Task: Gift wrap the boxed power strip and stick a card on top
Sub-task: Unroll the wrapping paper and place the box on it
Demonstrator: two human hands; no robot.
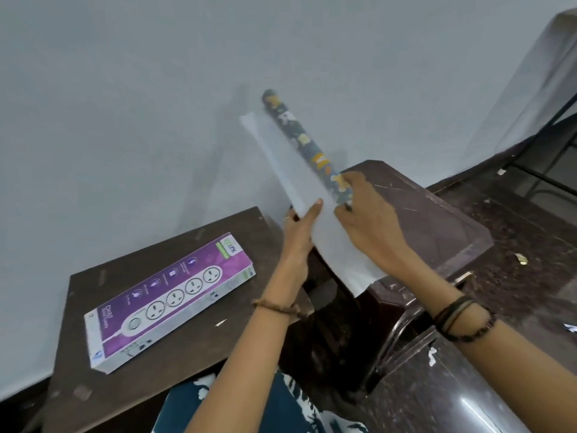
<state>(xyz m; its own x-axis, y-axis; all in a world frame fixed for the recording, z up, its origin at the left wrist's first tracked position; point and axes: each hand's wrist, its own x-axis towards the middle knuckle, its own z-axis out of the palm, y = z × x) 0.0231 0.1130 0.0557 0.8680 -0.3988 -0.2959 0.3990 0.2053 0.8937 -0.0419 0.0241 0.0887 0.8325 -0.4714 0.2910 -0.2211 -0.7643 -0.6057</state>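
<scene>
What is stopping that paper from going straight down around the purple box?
Nothing visible lies between them. The wrapping paper roll is held in the air by the left hand and right hand, and the boxed power strip lies uncovered on the table.

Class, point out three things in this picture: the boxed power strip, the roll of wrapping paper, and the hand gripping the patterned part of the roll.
boxed power strip point(170, 303): head view, middle of purple top face.
roll of wrapping paper point(307, 142): head view, patterned rolled part.
right hand point(367, 220): head view, back of hand.
</scene>
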